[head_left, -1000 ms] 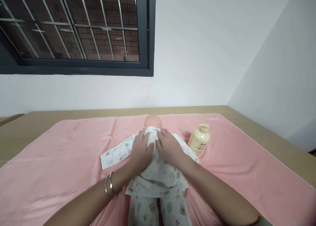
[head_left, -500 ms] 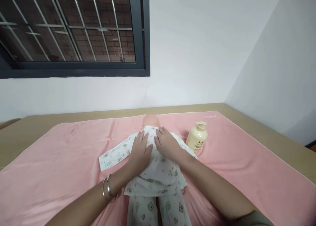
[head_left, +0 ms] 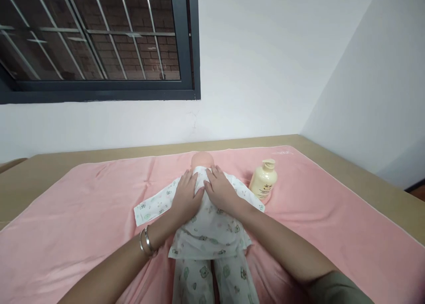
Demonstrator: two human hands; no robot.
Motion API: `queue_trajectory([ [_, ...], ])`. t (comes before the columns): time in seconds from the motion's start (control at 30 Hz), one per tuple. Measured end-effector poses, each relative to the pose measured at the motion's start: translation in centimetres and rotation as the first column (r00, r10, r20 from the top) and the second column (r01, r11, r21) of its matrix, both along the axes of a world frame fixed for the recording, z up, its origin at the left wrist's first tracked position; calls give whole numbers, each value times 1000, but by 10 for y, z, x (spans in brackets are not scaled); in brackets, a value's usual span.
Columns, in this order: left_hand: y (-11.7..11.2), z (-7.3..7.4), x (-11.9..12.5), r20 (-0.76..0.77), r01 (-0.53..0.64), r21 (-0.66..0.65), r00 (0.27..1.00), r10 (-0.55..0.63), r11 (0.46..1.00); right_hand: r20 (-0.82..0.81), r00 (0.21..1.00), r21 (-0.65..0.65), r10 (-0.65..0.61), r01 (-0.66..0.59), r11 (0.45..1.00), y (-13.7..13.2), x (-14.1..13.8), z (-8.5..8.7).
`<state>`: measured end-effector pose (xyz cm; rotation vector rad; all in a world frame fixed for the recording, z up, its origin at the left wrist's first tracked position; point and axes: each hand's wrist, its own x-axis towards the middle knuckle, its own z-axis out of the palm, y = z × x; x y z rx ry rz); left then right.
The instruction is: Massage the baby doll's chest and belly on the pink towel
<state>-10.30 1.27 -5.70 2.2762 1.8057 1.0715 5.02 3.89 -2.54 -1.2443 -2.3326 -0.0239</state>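
Observation:
A baby doll (head_left: 202,159) lies face down, the back of its bald head toward the wall. It wears a white printed top (head_left: 209,237) with the sleeves spread to both sides, and matching trousers (head_left: 195,279). My left hand (head_left: 186,197) rests flat on the left of the doll's upper back, fingers stretched out. Opposite it, my right hand (head_left: 222,191) lies flat on the right shoulder area, its fingers also extended. The two thumbs point inward with a small gap between them. Neither hand grasps anything.
A cream pump bottle (head_left: 264,180) stands just right of the doll's right sleeve. Under everything is a pink blanket (head_left: 99,211), slightly wrinkled, on a tan surface (head_left: 332,160). A white wall (head_left: 259,64) and a barred window (head_left: 99,38) are behind.
Both hands stay on the doll's upper back, with only a slight shift of the fingers and thumbs. The whole view has moved a little.

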Motion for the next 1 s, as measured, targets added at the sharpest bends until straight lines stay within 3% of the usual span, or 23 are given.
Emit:
queue_trajectory([
  [0.1, -7, -4, 6, -25, 14, 17, 1000, -14, 1000, 102, 993, 36, 55, -59, 998, -9, -4, -5],
  [0.2, -46, 5, 18, -101, 124, 41, 988, -119, 991, 269, 953, 77, 136, -162, 984, -44, -1, 5],
  [0.27, -71, 19, 22, -105, 174, -1, 979, -173, 985, 272, 947, -1, 174, -181, 984, -65, 4, 20],
  [0.33, -82, 31, 20, -95, 228, -44, 968, -231, 973, 200, 967, -136, 157, -132, 982, -73, 8, 35],
  [0.4, -74, 33, 15, -93, 232, -8, 968, -231, 973, 106, 992, -199, 62, -39, 979, -67, 8, 41],
  [0.47, -53, 24, 10, -80, 151, 61, 986, -146, 987, 13, 1000, -144, -20, 22, 989, -49, 5, 35],
  [0.53, -28, 8, 7, -43, 34, 54, 999, -32, 998, -61, 997, -66, -38, 34, 997, -27, 1, 18],
  [0.67, 1, -16, 7, 26, -23, -5, 999, 23, 1000, -133, 990, -141, -41, 22, 990, 5, -4, -16],
  [0.8, 3, -19, 6, 64, -26, 3, 998, 26, 1000, -192, 981, -184, -24, -12, 983, 14, -3, -26],
  [0.9, 0, -18, 4, 102, -18, 19, 995, 16, 1000, -203, 979, -191, -23, -17, 981, 11, -2, -21],
  [1.0, -4, -22, 3, 180, -11, 74, 984, -3, 997, -198, 980, -107, -16, -5, 994, 1, -2, -10],
])
